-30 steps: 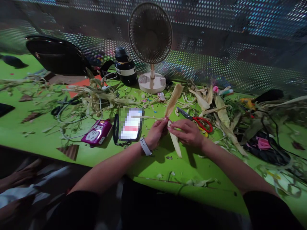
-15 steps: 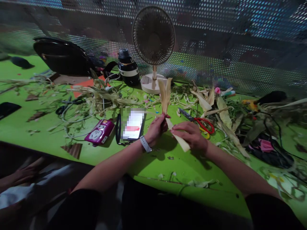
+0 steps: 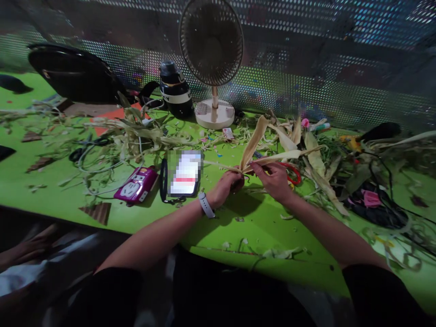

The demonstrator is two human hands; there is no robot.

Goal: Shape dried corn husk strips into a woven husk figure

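My left hand (image 3: 227, 185), with a pale watch band (image 3: 206, 205) at the wrist, is closed around the lower end of a dried corn husk bundle (image 3: 252, 141). One husk piece stands up from the grip and leans right. Another husk strip (image 3: 282, 157) spreads out to the right, and my right hand (image 3: 274, 179) pinches it near its base. A thin strip juts left from the grip. Behind my right hand lie red-handled scissors (image 3: 294, 174), partly covered. Left of my left hand rests a lit phone (image 3: 185, 175), its screen blurred out.
A purple power socket (image 3: 136, 185) with a cable sits on the green table (image 3: 136, 219). At the back stand a fan (image 3: 214, 113), a dark bottle (image 3: 176, 93) and a black bag (image 3: 76, 75). Loose husks (image 3: 318, 161) lie at right. Another person's hand (image 3: 32, 247) shows at lower left.
The pale strip in my right hand has moved from pointing down toward me to spreading rightward above that hand. The husk bundle has fanned apart. The view has shifted slightly.
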